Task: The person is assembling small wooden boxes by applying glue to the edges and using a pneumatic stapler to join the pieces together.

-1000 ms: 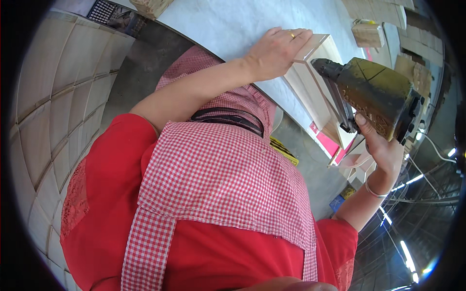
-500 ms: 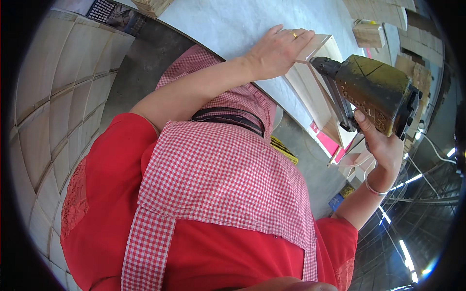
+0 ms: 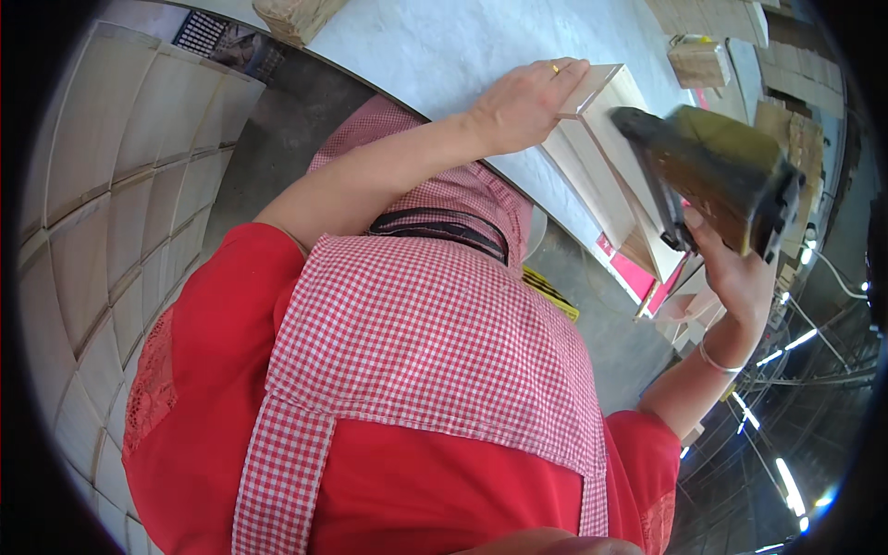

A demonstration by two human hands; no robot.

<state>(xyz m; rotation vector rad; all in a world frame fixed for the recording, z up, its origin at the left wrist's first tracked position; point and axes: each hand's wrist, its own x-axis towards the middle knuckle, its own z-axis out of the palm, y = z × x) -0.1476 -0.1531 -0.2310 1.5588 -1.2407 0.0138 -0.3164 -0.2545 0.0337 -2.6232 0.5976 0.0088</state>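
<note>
A narrow open wooden box [image 3: 601, 171] of pale thin boards lies on the worktable. My left hand [image 3: 525, 109], with a gold ring, grips the near end panel at the box's upper left corner; its fingertips are partly hidden. In my right hand [image 3: 737, 268] is a nail gun [image 3: 712, 166] with a worn olive and dark body, blurred by motion. The gun's nose sits just right of the box's end corner, apart from it as far as I can see. My right thumb shows on the handle side, while the other fingers are hidden behind the tool.
The pale worktable [image 3: 407, 55] runs diagonally along the top. A wooden block [image 3: 294, 18] stands at its far left, another [image 3: 698, 63] beyond the box, with stacked boards [image 3: 805, 79] to the right. Large stacks of wooden panels [image 3: 92, 185] rise at left. Pink material [image 3: 634, 273] lies under the box's lower end.
The nail gun has shifted right, its nose away from the box's end corner, and is now blurred. My left hand stays at the end panel.
</note>
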